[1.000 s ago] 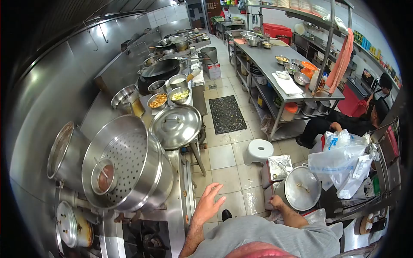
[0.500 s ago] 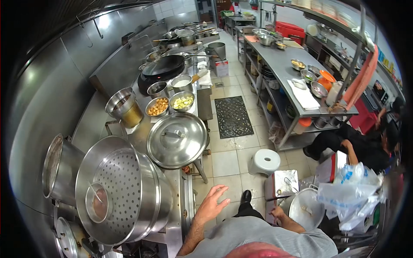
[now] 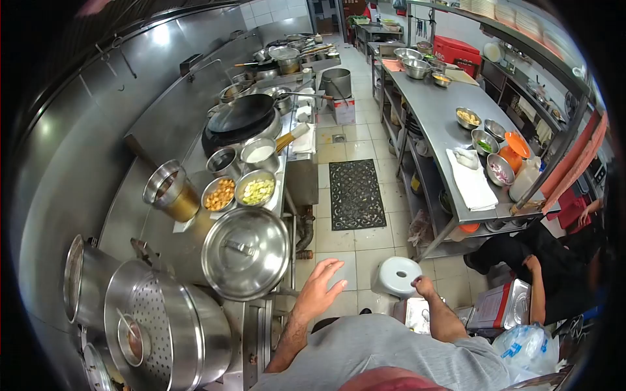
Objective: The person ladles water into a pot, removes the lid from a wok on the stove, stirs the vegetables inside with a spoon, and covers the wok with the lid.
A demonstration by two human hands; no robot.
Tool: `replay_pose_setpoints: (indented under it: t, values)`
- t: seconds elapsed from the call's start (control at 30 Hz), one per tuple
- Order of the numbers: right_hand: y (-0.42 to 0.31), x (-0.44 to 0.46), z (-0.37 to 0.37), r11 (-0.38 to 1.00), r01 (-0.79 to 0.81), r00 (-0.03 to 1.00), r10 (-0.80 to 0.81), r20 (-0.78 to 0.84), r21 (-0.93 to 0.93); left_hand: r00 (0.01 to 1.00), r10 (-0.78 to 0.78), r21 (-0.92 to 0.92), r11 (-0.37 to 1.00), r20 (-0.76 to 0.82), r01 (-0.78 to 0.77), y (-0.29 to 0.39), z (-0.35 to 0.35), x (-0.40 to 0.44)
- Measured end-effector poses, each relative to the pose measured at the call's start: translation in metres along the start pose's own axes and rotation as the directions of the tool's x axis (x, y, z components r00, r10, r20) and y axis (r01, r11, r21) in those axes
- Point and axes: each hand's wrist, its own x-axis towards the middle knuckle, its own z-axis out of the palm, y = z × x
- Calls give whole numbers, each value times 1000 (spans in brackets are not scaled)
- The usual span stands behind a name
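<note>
Stool [image 3: 400, 287], white and with a small hole in the middle of its seat, stands upright on the tiled floor [image 3: 338, 242] ahead of the person, between the two hands and a little beyond them. Its seat faces up and looks nearly round, so no long axis can be made out across it; its height runs straight up from the tiles, with the side showing at the left.

The right hand [image 3: 424, 287] is beside the right edge of the seat, fingers curled in a loose fist; whether it touches the stool or has hold of anything, I cannot tell. The left hand [image 3: 319, 289] is well open, fingers reaching forward and thumb apart, with nothing seen in it, between the stool and the round metal lid [image 3: 261, 267].

Just below the stool in the view is a metal tin [image 3: 417, 317], and to the right lies a red and silver tin [image 3: 507, 304], near a person in dark clothes [image 3: 562, 274]. Beyond the stool, a black mat [image 3: 357, 195] lies flat, its long axis running away from the person. Left of the lid's near side is a large steamer pot [image 3: 207, 332].
</note>
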Motion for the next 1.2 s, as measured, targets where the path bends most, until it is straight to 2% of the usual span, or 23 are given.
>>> replay_pose_setpoints:
  t: [0.1,0.17,0.23,0.33,0.43,0.5,0.57,0.6,0.63,0.7,0.73,0.77,0.83,0.87,0.9,0.97,1.1,1.13,1.2]
  values:
    - [-29,28,-19,1000,28,998,-29,-49,-10,999,6,-78,997,38,-3,-9,9,32]
    - [-25,41,-16,999,25,999,-26,-24,-25,999,-16,-60,998,40,18,-12,8,52]
    - [-17,49,-6,993,0,999,7,53,-120,998,-50,-127,990,36,54,-20,5,76]
    - [14,64,15,944,87,972,-10,236,-318,999,-18,-28,999,36,19,-44,3,114]
    - [34,81,29,883,132,939,33,341,-450,999,-9,-71,997,49,13,-62,-2,161]
    - [33,99,22,889,104,930,72,361,-445,999,28,-101,995,43,-24,-81,-3,196]
    - [20,114,6,913,-57,944,181,276,-403,994,75,-110,992,74,-67,-87,-12,237]
    - [9,120,-4,924,-201,943,273,192,-325,995,77,-122,990,68,-68,-87,-18,260]
    - [-2,126,-17,919,-206,941,280,188,-335,990,133,-88,988,53,-128,-86,-24,278]
    - [-30,150,-30,970,-233,965,240,102,-76,981,190,-45,981,33,-189,-88,-38,316]
    - [-34,168,-28,978,-199,979,202,39,-53,981,183,-122,977,59,-175,-90,-43,333]
    - [-36,183,-23,976,-207,976,210,48,-60,981,170,-203,968,90,-149,-96,-47,345]
    - [-57,212,-31,946,-231,973,231,29,226,982,164,-189,971,89,-145,-108,-52,368]
    - [-71,221,-28,934,-273,957,289,-35,232,984,156,-161,977,91,-140,-112,-54,378]
    - [-84,235,-24,933,-274,957,289,-33,231,984,154,-128,982,90,-142,-117,-58,391]
    - [-105,251,-16,971,-211,977,213,0,114,983,138,-121,985,122,-123,-128,-59,408]
    - [-130,281,-13,963,-269,956,267,121,-2,978,81,-67,995,193,-70,-153,-58,444]
    - [-113,296,-7,969,-244,962,237,138,42,978,75,-20,997,193,-73,-159,-57,454]
    - [-86,325,-9,980,-200,966,198,167,-5,982,36,-25,999,184,-32,-170,-57,475]
